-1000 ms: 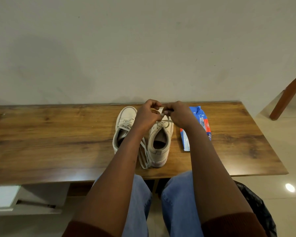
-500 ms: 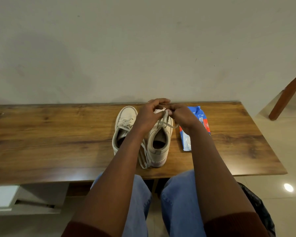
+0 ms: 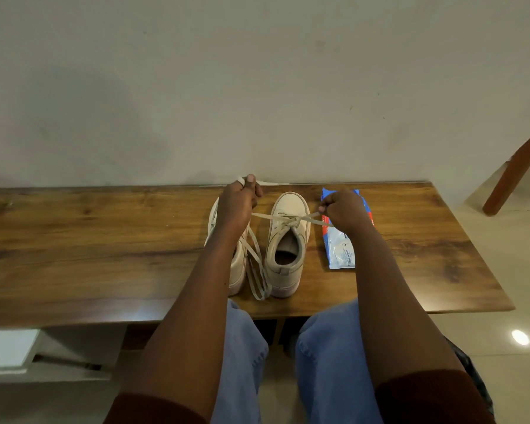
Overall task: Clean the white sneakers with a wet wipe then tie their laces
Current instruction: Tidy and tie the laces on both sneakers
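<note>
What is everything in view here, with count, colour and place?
sneakers: 2, off-white, side by side mid-table, heels toward the person
lace: 1, off-white, the right-hand sneaker's, pulled out to both sides
wet wipes pack: 1, blue and white, on the table right of the sneakers
table: 1, brown wood, against the wall
wooden leg: 1, reddish brown, far right
hands: 2; left hand grips one lace end, right hand pinches the other

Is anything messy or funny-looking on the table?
Only the loose laces: untied, they trail in a long loop between the left sneaker and right sneaker, toward the table's front edge. The left hand and right hand pull the right sneaker's laces.
</note>
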